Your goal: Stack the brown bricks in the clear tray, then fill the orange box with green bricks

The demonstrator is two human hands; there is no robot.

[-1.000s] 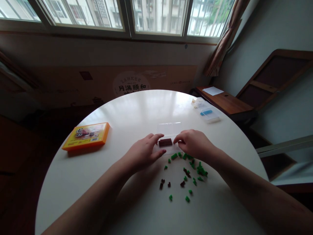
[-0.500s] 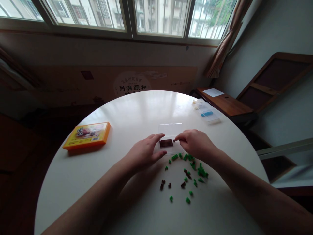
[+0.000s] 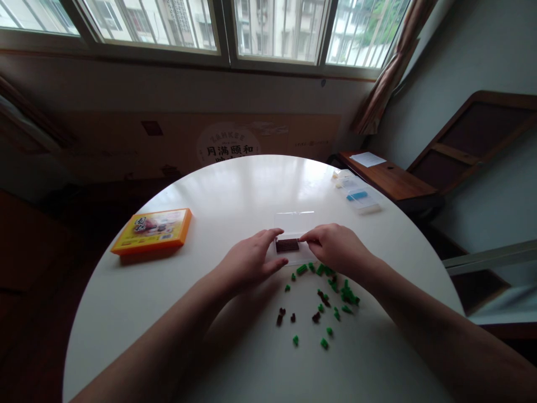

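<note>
Left hand [image 3: 249,258] is framing the brown block [image 3: 287,245], fingers apart; right hand [image 3: 335,243], curled at its right end, grip unclear, is likely needing light pressure.

On the round white surface [image 3: 251,358], the left hand [image 3: 251,257] and right hand [image 3: 338,243] flank a brown block [image 3: 287,245] in a clear box [image 3: 294,221]; green pieces [image 3: 347,294] lie scattered nearby.

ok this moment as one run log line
left hand: spread, at left end of brown block | right hand: fingertip at its right end | clear case: open, beneath block | green pieces: loose on table
</note>
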